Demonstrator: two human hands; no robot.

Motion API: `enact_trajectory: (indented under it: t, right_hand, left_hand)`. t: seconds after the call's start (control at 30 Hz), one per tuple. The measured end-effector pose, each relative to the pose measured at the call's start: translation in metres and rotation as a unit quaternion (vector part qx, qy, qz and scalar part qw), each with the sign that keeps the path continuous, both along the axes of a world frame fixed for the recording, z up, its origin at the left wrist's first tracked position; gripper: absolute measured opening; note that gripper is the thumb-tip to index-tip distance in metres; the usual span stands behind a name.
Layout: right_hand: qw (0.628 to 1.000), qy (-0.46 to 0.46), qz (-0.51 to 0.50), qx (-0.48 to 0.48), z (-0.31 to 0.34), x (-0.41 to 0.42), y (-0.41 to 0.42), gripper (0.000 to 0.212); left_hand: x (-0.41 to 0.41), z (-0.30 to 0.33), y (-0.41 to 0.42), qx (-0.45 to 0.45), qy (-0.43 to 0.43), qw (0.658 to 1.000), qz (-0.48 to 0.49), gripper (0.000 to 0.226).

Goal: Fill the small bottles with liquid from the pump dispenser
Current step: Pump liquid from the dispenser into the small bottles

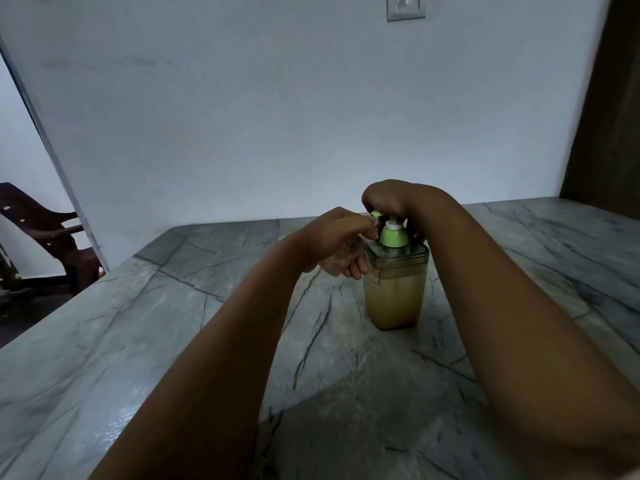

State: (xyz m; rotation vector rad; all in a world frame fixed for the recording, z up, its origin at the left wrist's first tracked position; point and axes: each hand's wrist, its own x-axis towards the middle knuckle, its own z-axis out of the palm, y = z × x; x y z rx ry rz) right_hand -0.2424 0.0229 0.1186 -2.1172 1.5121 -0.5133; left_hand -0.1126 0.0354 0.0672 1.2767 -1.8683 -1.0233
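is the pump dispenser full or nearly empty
Mostly full: the yellowish liquid in the clear pump dispenser reaches close below its lid.

Marble table [138, 341], wooden chair [45, 233] — wall switch [406, 6].

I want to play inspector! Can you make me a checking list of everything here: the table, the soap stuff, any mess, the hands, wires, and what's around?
Surface: grey veined stone table, bare where seen.
Job's things: dispenser upright on the table, clear body more than half full of yellowish liquid, green pump on top. A small bottle sits in the left hand at the spout, mostly hidden.
Clutter: nothing seen.
Hands: left hand holds the bottle; right hand is on the pump top, fingers curled over it.
Cables: nothing seen.
Surroundings: pale wall, switch plate high up, dark wooden chair at left, dark panel at right.
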Motion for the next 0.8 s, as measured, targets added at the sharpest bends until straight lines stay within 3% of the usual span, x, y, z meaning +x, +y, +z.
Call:
enact_trajectory:
  t: [0.13,0.6,0.8]
  right_hand:
    - [0.998,-0.049,-0.006,0.037,0.001,-0.008,-0.004,0.024]
    - [0.999,-0.012,-0.020,0.029,0.000,0.002,-0.001,0.024]
    - [0.997,-0.067,-0.007,0.044,0.005,-0.004,0.003,0.024]
  left_hand:
    - [0.002,0.000,0.000,0.007,0.004,1.000,0.007,0.021]
    - [0.004,-0.001,0.000,-0.003,-0.002,1.000,0.024,0.028]
    - [0.002,0.001,0.002,0.004,0.002,1.000,0.015,0.028]
